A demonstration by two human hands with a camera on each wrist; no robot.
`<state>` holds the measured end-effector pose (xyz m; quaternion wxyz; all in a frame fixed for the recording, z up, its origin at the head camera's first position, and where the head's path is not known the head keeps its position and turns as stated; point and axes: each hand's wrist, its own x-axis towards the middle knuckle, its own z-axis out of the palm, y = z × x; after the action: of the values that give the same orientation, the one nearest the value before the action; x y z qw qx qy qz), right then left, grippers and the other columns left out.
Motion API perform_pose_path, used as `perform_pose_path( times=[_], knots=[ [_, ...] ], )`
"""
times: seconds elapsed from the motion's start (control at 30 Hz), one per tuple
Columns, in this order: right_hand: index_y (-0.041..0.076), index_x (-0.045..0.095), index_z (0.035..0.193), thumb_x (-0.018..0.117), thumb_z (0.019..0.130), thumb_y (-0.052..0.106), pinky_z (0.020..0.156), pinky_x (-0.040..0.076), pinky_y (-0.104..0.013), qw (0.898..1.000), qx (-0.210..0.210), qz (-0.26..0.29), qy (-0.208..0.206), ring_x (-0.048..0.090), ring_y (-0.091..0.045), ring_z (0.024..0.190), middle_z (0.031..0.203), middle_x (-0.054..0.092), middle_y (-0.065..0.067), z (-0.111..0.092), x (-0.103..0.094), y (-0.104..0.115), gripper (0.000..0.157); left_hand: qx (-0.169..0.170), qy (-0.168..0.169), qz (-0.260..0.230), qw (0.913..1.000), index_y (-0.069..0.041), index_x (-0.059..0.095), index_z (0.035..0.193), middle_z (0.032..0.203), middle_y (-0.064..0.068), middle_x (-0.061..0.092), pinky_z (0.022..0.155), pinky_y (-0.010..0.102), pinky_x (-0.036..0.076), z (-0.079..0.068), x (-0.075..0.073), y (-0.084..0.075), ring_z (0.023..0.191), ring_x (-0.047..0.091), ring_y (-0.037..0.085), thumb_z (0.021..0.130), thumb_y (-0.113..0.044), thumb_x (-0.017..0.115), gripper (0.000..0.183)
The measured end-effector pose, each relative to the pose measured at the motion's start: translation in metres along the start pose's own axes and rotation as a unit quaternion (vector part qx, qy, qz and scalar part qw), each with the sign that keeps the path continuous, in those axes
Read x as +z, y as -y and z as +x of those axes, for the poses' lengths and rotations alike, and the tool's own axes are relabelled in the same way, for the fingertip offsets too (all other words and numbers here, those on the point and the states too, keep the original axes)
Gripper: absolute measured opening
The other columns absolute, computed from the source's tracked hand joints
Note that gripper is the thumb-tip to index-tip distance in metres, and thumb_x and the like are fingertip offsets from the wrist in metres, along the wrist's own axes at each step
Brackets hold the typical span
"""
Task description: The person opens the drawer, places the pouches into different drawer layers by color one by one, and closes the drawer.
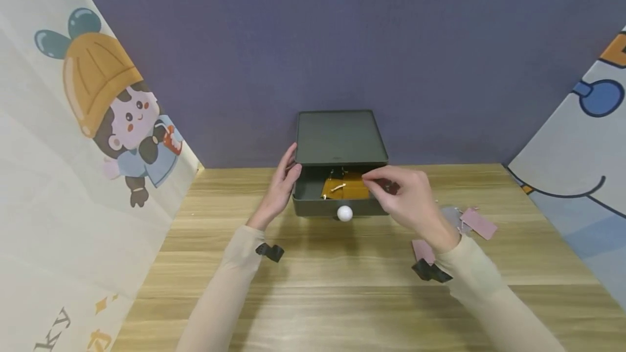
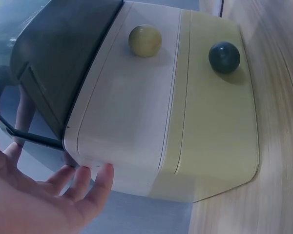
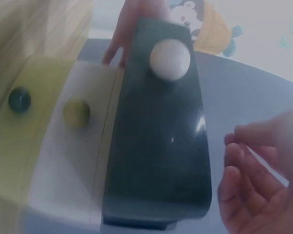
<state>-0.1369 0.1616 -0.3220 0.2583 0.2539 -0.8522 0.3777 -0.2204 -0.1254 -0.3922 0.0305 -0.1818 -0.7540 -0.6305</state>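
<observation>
Head view: left hand (image 1: 279, 189) rests against the cabinet's (image 1: 339, 136) 9 o'clock side, fingers extended, not gripping; likely bracing it with the top drawer (image 1: 313, 209) pulled out toward 6. Right hand (image 1: 411, 200) at the drawer's 3 o'clock side: thumb and fingertips drawn together, nothing visible between. Yellow pouches (image 1: 354, 192) lie in the drawer, 7–8 o'clock from those fingertips.
</observation>
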Motion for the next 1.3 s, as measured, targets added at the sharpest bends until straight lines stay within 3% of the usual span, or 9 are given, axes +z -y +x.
perform_pose_path(
  times=[0.33,0.47,0.57,0.73,0.87,1.03,1.3],
  knots=[
    [0.011,0.084,0.099,0.082,0.087,-0.004,0.048,0.039,-0.016,0.995,-0.004,0.073,-0.063,0.051,-0.001,0.052,0.07,0.073,0.004,-0.025,0.009,0.016,0.019,-0.02,0.0,0.024,0.9995,-0.03,0.027,0.169,0.164,0.023,0.039,0.118,0.064,0.043,0.0,-0.004,-0.009,0.148,0.045,0.043,0.114,-0.038,0.045,0.058],
    [0.01,0.083,0.099,0.081,0.086,-0.006,0.048,0.04,-0.016,0.994,0.002,0.094,-0.052,0.052,-0.001,0.054,0.072,0.074,0.003,-0.036,0.015,0.018,0.02,-0.026,0.009,0.024,0.9993,-0.029,0.027,0.169,0.162,0.022,0.041,0.105,0.055,0.052,0.001,-0.006,-0.014,0.144,0.049,0.044,0.115,-0.038,0.045,0.057],
    [0.01,0.083,0.099,0.08,0.087,-0.007,0.048,0.042,-0.016,0.994,0.012,0.106,-0.031,0.055,-0.001,0.056,0.076,0.077,0.002,-0.044,0.021,0.02,0.021,-0.025,0.006,0.015,0.9996,-0.024,0.032,0.166,0.164,0.022,0.039,0.099,0.048,0.051,0.002,-0.009,-0.017,0.147,0.047,0.042,0.114,-0.032,0.046,0.055],
    [0.012,0.083,0.102,0.081,0.089,-0.002,0.047,0.043,-0.015,0.996,0.025,0.088,0.004,0.055,0.001,0.056,0.078,0.077,0.005,-0.051,0.032,0.021,0.019,-0.017,0.001,0.013,0.9998,-0.02,0.045,0.159,0.169,0.018,0.035,0.115,0.054,0.046,0.003,-0.013,-0.023,0.155,0.04,0.038,0.111,-0.029,0.047,0.049],
    [0.011,0.081,0.105,0.083,0.089,0.002,0.05,0.048,-0.014,0.997,0.005,0.075,0.026,0.059,0.006,0.057,0.083,0.08,0.0,-0.054,0.04,0.023,0.018,-0.023,0.012,0.024,0.9994,-0.023,0.045,0.16,0.17,0.016,0.035,0.123,0.059,0.04,0.001,-0.016,-0.025,0.156,0.039,0.039,0.112,-0.034,0.049,0.049],
    [0.009,0.08,0.11,0.085,0.084,-0.002,0.053,0.054,-0.014,0.996,-0.027,0.079,0.022,0.065,0.005,0.059,0.088,0.082,-0.004,-0.054,0.045,0.024,0.028,-0.027,0.013,0.01,0.9995,-0.022,0.045,0.159,0.17,0.017,0.034,0.127,0.058,0.035,0.0,-0.017,-0.028,0.158,0.036,0.039,0.112,-0.036,0.052,0.049],
    [0.007,0.079,0.113,0.087,0.08,-0.006,0.051,0.054,-0.014,0.994,-0.041,0.096,0.013,0.068,0.0,0.056,0.089,0.082,-0.008,-0.054,0.049,0.019,0.036,-0.017,0.014,-0.018,0.9996,-0.012,0.043,0.156,0.173,0.017,0.028,0.13,0.058,0.029,0.003,-0.014,-0.026,0.162,0.026,0.042,0.112,-0.027,0.051,0.047]
  ],
)
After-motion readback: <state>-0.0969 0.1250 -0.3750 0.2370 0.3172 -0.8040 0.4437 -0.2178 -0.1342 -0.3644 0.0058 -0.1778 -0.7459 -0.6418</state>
